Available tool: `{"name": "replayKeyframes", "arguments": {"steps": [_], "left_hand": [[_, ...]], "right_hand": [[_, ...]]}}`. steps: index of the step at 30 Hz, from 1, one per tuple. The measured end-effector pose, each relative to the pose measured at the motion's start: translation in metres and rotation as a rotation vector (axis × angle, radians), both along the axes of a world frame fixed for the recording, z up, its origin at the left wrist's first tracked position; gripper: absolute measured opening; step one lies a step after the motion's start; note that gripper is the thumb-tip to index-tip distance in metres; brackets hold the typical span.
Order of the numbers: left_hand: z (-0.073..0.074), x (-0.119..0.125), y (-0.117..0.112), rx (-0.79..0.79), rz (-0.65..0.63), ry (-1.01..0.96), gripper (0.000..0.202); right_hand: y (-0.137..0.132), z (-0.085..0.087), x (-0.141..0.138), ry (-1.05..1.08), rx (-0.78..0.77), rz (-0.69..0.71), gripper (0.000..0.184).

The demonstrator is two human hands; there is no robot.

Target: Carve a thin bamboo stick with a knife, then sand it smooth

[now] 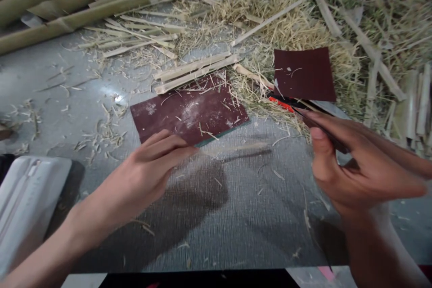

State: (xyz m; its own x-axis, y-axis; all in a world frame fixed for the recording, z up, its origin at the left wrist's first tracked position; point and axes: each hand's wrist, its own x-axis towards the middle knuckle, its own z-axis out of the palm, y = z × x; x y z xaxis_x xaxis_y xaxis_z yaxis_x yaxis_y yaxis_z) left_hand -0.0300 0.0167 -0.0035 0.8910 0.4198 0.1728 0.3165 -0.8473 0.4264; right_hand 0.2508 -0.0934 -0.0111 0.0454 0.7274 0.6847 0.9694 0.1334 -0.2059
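My left hand [162, 157] is closed, its fingertips pinching one end of a thin bamboo strip [236, 147]. The strip reaches to the right, just above the table, with its shadow under it. In my right hand [361, 162] is a dark slim tool with a narrow tip [317, 123], which may be a knife. Most of it is hidden by the fingers. Beyond my left hand lies a dark red sandpaper sheet [168, 117] dusted with pale powder. A smaller sandpaper piece [303, 74] rests on the shavings beyond my right hand.
Two split bamboo pieces [197, 72] lie along the sheet's far edge. Bamboo poles [74, 20] fill the back left. Shavings [270, 22] heap across the back and right. A red and black object [281, 104] lies under the small sandpaper. A white case [30, 207] stands at left.
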Motion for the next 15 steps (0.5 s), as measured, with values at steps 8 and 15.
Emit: {"name": "replayKeyframes", "arguments": {"steps": [8, 15], "left_hand": [[0.013, 0.022, 0.02, 0.135, -0.127, 0.113, 0.034], [0.013, 0.03, 0.022, 0.369, -0.06, 0.223, 0.029]], "right_hand": [[0.0, -0.001, -0.001, -0.017, 0.009, 0.082, 0.06], [-0.001, 0.001, -0.003, -0.025, -0.053, 0.129, 0.054]]}}
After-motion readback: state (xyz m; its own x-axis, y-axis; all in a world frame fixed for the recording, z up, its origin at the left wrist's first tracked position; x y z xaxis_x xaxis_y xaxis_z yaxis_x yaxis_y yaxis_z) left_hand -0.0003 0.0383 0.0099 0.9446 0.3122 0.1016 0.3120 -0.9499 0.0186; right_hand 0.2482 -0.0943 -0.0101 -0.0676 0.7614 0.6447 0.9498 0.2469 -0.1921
